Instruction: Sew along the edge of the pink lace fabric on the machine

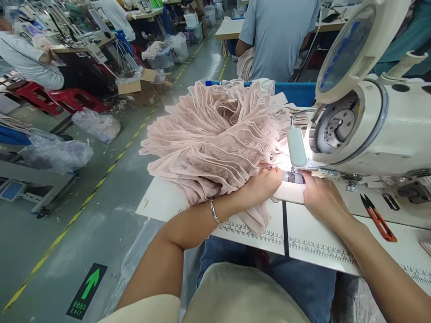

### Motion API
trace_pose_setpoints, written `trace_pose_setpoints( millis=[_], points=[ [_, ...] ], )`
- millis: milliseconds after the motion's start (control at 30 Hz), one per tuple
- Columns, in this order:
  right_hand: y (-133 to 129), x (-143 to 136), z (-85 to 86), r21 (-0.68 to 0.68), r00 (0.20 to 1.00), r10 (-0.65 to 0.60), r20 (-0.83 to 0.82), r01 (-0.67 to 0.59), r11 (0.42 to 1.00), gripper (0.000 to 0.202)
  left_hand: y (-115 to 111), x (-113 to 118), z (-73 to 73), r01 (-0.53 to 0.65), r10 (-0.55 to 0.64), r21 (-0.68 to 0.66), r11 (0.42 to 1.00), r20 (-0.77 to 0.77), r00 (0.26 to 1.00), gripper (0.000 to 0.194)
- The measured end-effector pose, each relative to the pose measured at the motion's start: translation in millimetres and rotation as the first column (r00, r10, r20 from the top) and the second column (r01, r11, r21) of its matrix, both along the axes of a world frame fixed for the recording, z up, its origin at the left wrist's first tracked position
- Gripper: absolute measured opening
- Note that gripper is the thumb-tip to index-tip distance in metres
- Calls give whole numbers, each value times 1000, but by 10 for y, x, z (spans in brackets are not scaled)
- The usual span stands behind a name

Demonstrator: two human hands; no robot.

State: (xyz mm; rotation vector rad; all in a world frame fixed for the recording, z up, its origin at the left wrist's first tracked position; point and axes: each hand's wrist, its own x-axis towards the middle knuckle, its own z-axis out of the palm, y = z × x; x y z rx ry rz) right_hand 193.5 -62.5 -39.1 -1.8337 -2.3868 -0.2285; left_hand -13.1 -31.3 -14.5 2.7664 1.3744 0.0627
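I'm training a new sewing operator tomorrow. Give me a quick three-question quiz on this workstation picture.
1. True or false: the orange thread snips lie on the table to the right of the right hand.
2. Which wrist wears the bracelet: A left, B right?
3. Fill in: the left hand rests on a pile of pink ____ pieces beside the sewing machine.

Key: 1 true; 2 A; 3 lace.
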Motion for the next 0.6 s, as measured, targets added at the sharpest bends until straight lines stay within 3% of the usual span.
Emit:
trace_pose_setpoints(
  millis=[133,267,600],
  points=[
    [32,35,37,-77,999,-37,38,40,996,47,115,45,1,-6,6,17,1000,-5,1000,21],
    [-7,99,15,-118,998,-18,-65,10,993,38,223,101,-5,10,-10,0,1000,-13,1000,23],
    [-98,46,-22,-18,998,-49,-29,49,999,46,211,134,9,-35,35,-4,999,-15,999,27]
  ],
)
